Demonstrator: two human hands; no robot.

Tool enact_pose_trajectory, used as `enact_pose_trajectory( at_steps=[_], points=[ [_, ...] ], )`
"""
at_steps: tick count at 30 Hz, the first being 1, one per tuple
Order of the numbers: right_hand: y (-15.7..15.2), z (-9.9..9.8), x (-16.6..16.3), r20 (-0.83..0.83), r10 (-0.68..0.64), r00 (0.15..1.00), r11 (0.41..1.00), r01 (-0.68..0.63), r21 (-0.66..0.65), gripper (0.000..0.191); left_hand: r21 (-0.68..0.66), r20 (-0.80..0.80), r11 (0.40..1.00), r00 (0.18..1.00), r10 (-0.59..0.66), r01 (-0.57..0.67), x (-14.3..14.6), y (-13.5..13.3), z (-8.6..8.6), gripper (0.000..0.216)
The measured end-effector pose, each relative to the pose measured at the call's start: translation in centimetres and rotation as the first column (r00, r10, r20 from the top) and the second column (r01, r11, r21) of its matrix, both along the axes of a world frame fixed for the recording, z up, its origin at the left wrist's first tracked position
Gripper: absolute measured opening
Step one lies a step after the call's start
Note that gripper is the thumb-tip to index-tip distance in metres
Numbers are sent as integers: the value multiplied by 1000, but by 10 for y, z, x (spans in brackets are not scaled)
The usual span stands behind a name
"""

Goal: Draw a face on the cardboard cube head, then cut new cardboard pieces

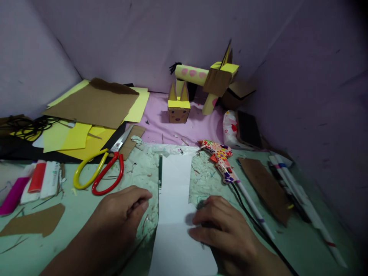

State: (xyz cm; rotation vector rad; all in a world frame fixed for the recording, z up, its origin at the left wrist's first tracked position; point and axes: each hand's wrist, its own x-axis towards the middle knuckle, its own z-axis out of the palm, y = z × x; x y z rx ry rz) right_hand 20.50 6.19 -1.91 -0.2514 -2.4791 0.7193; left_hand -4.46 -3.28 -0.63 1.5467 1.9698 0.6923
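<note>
A long white sheet of paper (176,191) lies on the green tabletop in front of me, with a crease across it and a wider lower part. My right hand (222,228) rests at its right edge, fingers curved and slightly apart, the fingertips touching the paper. To the left of the sheet is my left hand (123,214), its fingers curled in against the thumb; whether anything is inside cannot be seen. Scissors (113,161) with one yellow and one red handle lie beyond my left hand. A flower-patterned glue gun (220,159) lies beyond my right hand.
At the back stand a small cardboard box head with ears (178,111) and a larger cardboard animal (220,78). Cardboard and paper sheets (97,101) pile at left, near glue sticks (37,180). Right are a cardboard strip (264,188), white sticks (310,207) and a black cord (255,220).
</note>
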Motion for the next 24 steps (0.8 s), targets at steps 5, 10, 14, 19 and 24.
enact_pose_trajectory(
  at_steps=[5,10,14,19,24],
  points=[
    [-4,-6,2,-68,-48,997,996,43,-81,42,50,156,940,932,327,-338,1,5,1,57],
    [-5,-7,1,-97,-161,982,943,124,-309,23,119,179,889,891,418,-442,-12,14,8,74],
    [-3,-6,0,-122,-173,977,920,116,-374,16,98,206,896,890,408,-433,-7,18,13,52],
    [0,-5,3,-25,-133,991,925,116,-361,20,121,305,881,861,406,-458,3,20,21,30],
    [2,-12,5,-48,-125,991,923,98,-373,20,41,456,893,804,382,-448,3,18,23,32]
  ],
)
